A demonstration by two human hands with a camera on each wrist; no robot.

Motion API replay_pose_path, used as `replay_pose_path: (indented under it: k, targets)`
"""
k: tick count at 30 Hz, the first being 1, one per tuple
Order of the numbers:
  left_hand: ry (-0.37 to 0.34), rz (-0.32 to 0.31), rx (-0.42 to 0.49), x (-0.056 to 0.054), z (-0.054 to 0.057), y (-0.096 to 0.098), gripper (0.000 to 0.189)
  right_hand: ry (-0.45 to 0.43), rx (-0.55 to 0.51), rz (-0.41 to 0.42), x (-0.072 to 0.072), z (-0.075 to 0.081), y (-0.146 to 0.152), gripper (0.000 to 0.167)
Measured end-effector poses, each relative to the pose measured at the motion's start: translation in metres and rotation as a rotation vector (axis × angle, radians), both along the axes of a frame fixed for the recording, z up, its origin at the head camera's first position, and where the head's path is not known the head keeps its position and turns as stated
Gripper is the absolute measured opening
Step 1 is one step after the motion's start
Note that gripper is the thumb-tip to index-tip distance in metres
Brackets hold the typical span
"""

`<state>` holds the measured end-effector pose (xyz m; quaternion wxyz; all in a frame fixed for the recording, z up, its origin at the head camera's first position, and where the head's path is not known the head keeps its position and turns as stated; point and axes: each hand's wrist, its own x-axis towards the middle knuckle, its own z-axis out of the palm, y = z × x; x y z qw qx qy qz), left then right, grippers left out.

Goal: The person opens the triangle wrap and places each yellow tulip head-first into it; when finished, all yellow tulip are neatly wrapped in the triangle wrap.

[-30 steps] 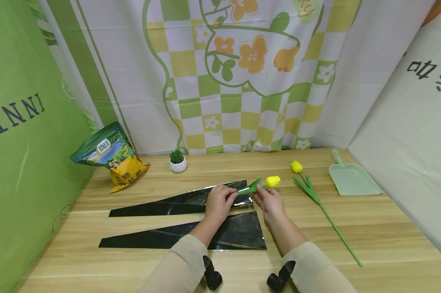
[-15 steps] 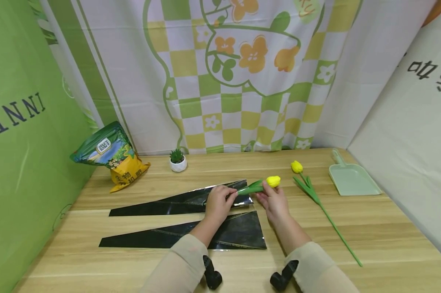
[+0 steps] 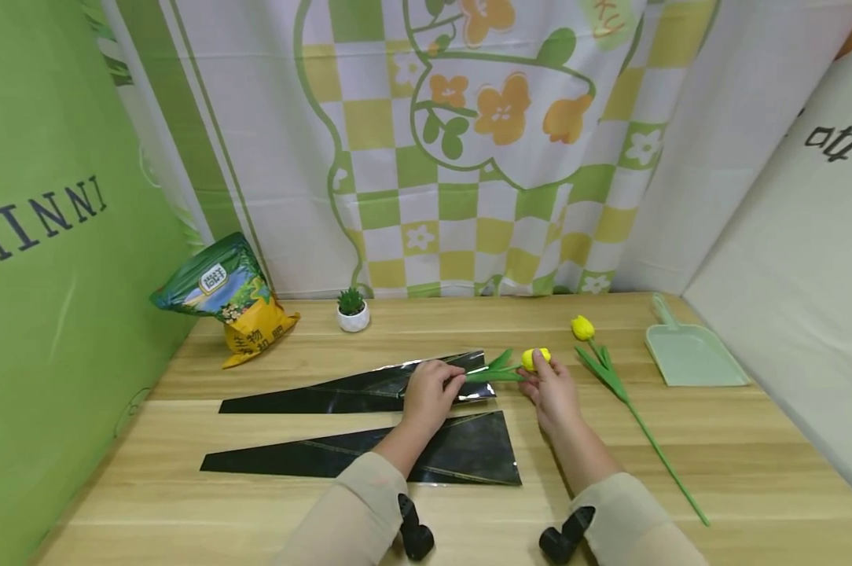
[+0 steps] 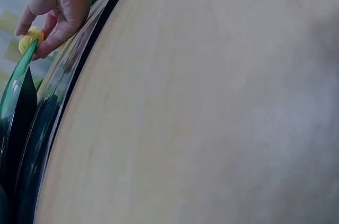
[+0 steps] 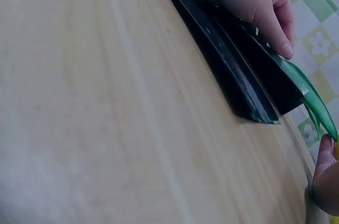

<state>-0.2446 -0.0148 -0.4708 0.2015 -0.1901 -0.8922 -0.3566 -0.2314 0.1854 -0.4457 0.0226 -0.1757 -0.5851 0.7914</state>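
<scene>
In the head view, my left hand [image 3: 429, 391] pinches the upper edge of the far black flower sleeve [image 3: 355, 397], near its wide mouth. A yellow tulip [image 3: 534, 360] lies partly inside that sleeve; its green leaves and bloom stick out to the right, while the lower stem is hidden. With thumb and fingers, my right hand [image 3: 559, 399] holds the bloom. The left wrist view has the right hand [image 4: 66, 9] around the yellow bloom [image 4: 32, 39]. Below the left thumb in the right wrist view, a green leaf [image 5: 310, 94] comes out of the sleeve [image 5: 270, 73].
A second black sleeve [image 3: 468, 448] lies flat under my left forearm. On the right are another yellow tulip [image 3: 620, 389] and a pale green dustpan [image 3: 695, 355]. A small potted succulent [image 3: 353, 314] and a fertilizer bag [image 3: 238, 299] stand at the back left.
My right hand has slid rightward from the tulip's leaves to its bloom, and the leaves now spread apart. The left hand keeps its place on the sleeve. The head view has shifted slightly.
</scene>
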Motion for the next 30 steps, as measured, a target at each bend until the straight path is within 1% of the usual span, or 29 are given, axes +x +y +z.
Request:
replay_pose_path:
  k: [6,8,10,15,18,20,26,30]
  targets:
    - [0.003,-0.003,-0.010,-0.001,-0.001,-0.001,0.015,0.019,-0.006,0.012,0.000,0.000,0.008,0.029]
    - [-0.001,-0.003,-0.012,-0.002,-0.002,-0.002,0.016,0.018,-0.001,0.035,0.000,0.000,0.011,0.026]
    - [0.003,-0.002,-0.014,-0.002,-0.003,-0.002,0.016,0.018,0.012,0.065,0.001,0.001,0.014,0.028]
    - [0.014,-0.002,-0.017,-0.002,-0.002,-0.003,0.016,0.030,0.065,0.174,0.002,0.004,0.026,0.054]
    - [0.013,-0.004,-0.017,-0.001,-0.001,-0.004,0.016,0.042,0.104,0.240,0.002,0.006,0.036,0.062]
    - [0.014,-0.007,-0.018,-0.001,0.000,-0.004,0.016,0.051,0.150,0.287,0.001,0.006,0.043,0.063]
    - [0.011,-0.013,-0.029,0.001,0.003,-0.003,0.015,0.089,0.358,0.425,-0.007,0.008,0.061,0.062]
    - [-0.002,-0.011,-0.044,0.001,0.003,-0.003,0.015,0.091,0.425,0.475,-0.011,0.009,0.067,0.059]
